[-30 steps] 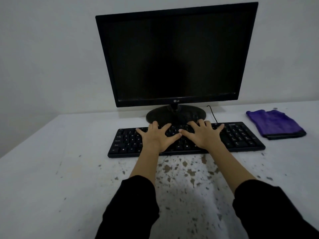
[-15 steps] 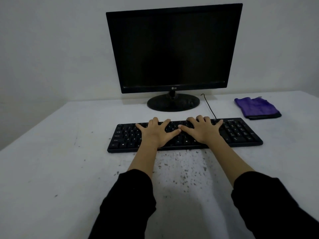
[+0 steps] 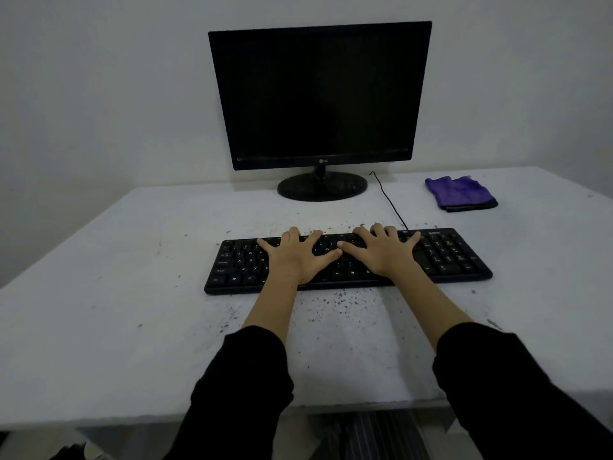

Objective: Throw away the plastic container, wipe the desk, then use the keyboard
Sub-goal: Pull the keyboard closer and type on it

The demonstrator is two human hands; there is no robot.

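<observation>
A black keyboard lies across the middle of the white desk. My left hand rests flat on its left-centre keys with fingers spread. My right hand lies on the centre-right keys, fingers apart too; the two thumbs nearly touch. Neither hand holds anything. A folded purple cloth sits on the desk at the back right, apart from both hands. No plastic container is in view.
A dark LG monitor stands on its round base behind the keyboard, against the wall. A thin black cable runs from the keyboard toward the back. Dark specks dot the desk in front of the keyboard. The desk's near edge shows below.
The view has pulled back and up, so the monitor, the keyboard and the cloth look smaller and farther, and the desk's near edge now shows. Both hands stay spread on the keys.
</observation>
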